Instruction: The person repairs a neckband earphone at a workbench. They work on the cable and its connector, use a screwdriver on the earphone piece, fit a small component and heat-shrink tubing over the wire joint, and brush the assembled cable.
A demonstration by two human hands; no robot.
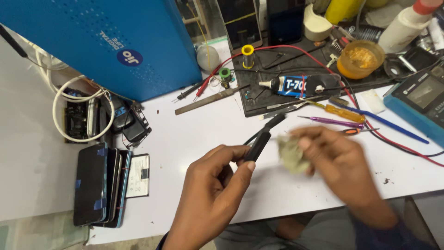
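Here the left hand pinches a black tool handle between thumb and fingers, just beside the right hand, blurred, clutching a pale crumpled cloth. Beyond the handle, screwdrivers lie on the white workbench; stacked phones lie well left.

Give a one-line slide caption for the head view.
Left hand grips a black tool while the right hand holds a pale wad near its tip, above a cluttered white workbench.
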